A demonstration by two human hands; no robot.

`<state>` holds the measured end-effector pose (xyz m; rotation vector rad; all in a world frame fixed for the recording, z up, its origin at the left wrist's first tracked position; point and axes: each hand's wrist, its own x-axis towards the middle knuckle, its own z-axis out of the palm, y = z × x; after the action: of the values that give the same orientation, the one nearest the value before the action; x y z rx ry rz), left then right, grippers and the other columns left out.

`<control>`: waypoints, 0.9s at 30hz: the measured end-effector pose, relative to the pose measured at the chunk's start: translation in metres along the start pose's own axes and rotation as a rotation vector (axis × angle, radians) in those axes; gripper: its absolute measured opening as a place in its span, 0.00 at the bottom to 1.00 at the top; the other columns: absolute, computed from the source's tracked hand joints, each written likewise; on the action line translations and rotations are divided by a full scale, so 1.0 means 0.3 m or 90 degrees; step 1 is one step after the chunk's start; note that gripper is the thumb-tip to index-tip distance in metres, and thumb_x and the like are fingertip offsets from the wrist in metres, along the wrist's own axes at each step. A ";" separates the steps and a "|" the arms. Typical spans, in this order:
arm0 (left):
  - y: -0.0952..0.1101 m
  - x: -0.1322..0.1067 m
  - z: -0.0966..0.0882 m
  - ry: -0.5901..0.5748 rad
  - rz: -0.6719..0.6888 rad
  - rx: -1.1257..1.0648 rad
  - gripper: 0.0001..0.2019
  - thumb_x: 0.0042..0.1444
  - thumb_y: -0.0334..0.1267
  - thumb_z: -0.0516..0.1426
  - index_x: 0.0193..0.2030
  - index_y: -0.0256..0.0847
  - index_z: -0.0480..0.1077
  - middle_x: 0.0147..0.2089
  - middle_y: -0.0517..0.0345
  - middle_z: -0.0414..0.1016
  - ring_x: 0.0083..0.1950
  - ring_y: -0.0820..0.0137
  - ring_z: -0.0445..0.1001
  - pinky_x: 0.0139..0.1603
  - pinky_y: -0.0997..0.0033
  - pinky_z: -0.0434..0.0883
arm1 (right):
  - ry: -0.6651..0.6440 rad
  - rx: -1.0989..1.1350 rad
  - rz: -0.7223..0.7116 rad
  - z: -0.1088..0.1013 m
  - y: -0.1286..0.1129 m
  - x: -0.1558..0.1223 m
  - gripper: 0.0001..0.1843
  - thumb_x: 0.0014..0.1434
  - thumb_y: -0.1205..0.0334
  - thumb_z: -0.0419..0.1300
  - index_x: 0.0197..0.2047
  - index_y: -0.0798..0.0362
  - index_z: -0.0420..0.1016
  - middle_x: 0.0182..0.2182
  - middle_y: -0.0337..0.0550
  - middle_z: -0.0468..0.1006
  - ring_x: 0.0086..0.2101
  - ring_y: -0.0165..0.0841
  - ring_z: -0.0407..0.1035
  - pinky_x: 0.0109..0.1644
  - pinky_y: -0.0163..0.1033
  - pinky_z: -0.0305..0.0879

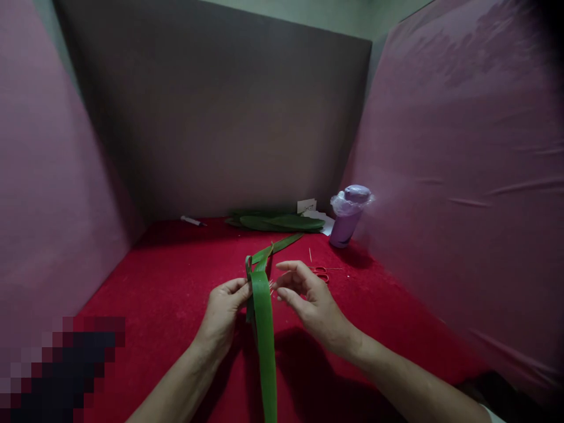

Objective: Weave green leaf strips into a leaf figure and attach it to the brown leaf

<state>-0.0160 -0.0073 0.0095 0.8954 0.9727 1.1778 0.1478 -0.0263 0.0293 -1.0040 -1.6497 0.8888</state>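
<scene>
My left hand (224, 308) pinches a long green leaf strip (263, 329) between thumb and fingers. The strip is folded over at the top and its long end hangs down toward me, past the lower edge of view. From the fold, narrower leaf ends stick up and away to the right. My right hand (311, 302) hovers just right of the fold with fingers curved and apart, apparently not touching the leaf. Several thin toothpick-like sticks (271, 286) show between the leaf and my right fingertips. Behind my right hand lie red-handled scissors (321, 272), partly hidden.
A red cloth (167, 294) covers the table. At the back are a stack of green leaves (277, 222), white papers (326, 222), a syringe-like tube (192, 221) and a purple cup (346, 226) with plastic around its lid. One thin stick (310, 254) lies near the scissors. Panels enclose three sides.
</scene>
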 end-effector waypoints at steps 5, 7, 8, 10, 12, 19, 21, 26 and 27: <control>-0.008 0.003 -0.012 -0.025 0.034 0.001 0.10 0.44 0.40 0.63 0.28 0.35 0.75 0.25 0.56 0.76 0.27 0.72 0.71 0.30 0.76 0.66 | 0.020 -0.448 -0.310 -0.037 0.011 0.051 0.16 0.57 0.67 0.55 0.50 0.54 0.65 0.42 0.50 0.72 0.42 0.37 0.66 0.45 0.43 0.63; -0.010 0.003 -0.014 -0.036 0.041 0.010 0.09 0.45 0.40 0.63 0.28 0.34 0.75 0.25 0.55 0.76 0.28 0.71 0.72 0.32 0.75 0.66 | -0.015 -0.517 -0.394 -0.047 0.015 0.071 0.15 0.59 0.63 0.53 0.50 0.55 0.66 0.43 0.51 0.72 0.42 0.37 0.66 0.44 0.42 0.63; -0.011 0.004 -0.015 -0.041 0.042 0.013 0.09 0.45 0.40 0.63 0.29 0.34 0.75 0.25 0.55 0.77 0.29 0.71 0.72 0.33 0.75 0.66 | -0.031 -0.535 -0.424 -0.050 0.017 0.078 0.15 0.59 0.62 0.53 0.50 0.55 0.66 0.42 0.51 0.73 0.41 0.37 0.67 0.43 0.41 0.63; -0.014 0.005 -0.014 -0.042 0.041 0.017 0.09 0.45 0.40 0.63 0.28 0.34 0.76 0.25 0.55 0.76 0.28 0.71 0.71 0.33 0.75 0.66 | -0.040 -0.546 -0.458 -0.052 0.021 0.084 0.14 0.59 0.59 0.53 0.47 0.55 0.69 0.39 0.49 0.75 0.37 0.36 0.68 0.40 0.40 0.62; -0.018 0.006 -0.013 -0.037 0.038 0.020 0.09 0.44 0.39 0.64 0.27 0.35 0.76 0.25 0.55 0.76 0.27 0.72 0.71 0.32 0.76 0.66 | -0.023 -0.521 -0.453 -0.051 0.024 0.085 0.12 0.59 0.58 0.54 0.42 0.55 0.71 0.34 0.48 0.76 0.34 0.34 0.68 0.37 0.39 0.62; -0.020 -0.001 -0.005 -0.031 0.001 0.039 0.07 0.44 0.38 0.63 0.27 0.35 0.76 0.22 0.57 0.74 0.23 0.75 0.67 0.24 0.80 0.63 | 0.034 -0.323 -0.302 -0.050 -0.010 0.099 0.10 0.59 0.62 0.54 0.30 0.54 0.73 0.24 0.40 0.73 0.25 0.28 0.65 0.29 0.33 0.58; -0.017 -0.003 -0.002 -0.028 -0.007 0.047 0.07 0.44 0.38 0.63 0.28 0.35 0.76 0.22 0.58 0.73 0.22 0.76 0.66 0.22 0.80 0.61 | 0.030 -0.284 -0.248 -0.048 -0.027 0.106 0.11 0.58 0.61 0.55 0.27 0.54 0.74 0.21 0.38 0.71 0.23 0.27 0.62 0.27 0.33 0.57; -0.014 -0.004 -0.001 -0.027 -0.017 0.054 0.07 0.45 0.38 0.62 0.28 0.35 0.76 0.21 0.59 0.73 0.21 0.78 0.66 0.21 0.80 0.61 | -0.003 -0.090 -0.068 -0.042 -0.046 0.123 0.10 0.56 0.59 0.56 0.30 0.55 0.74 0.22 0.38 0.72 0.22 0.26 0.62 0.25 0.32 0.58; -0.015 -0.004 -0.001 -0.030 -0.016 0.054 0.07 0.44 0.38 0.62 0.28 0.35 0.75 0.21 0.59 0.73 0.21 0.77 0.66 0.21 0.80 0.61 | 0.007 -0.064 -0.032 -0.042 -0.045 0.129 0.10 0.55 0.58 0.57 0.29 0.56 0.73 0.21 0.38 0.71 0.21 0.26 0.62 0.24 0.32 0.58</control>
<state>-0.0149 -0.0091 0.0054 0.9719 0.9980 1.0966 0.1500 0.0049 0.0585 -1.0293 -1.7165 0.7718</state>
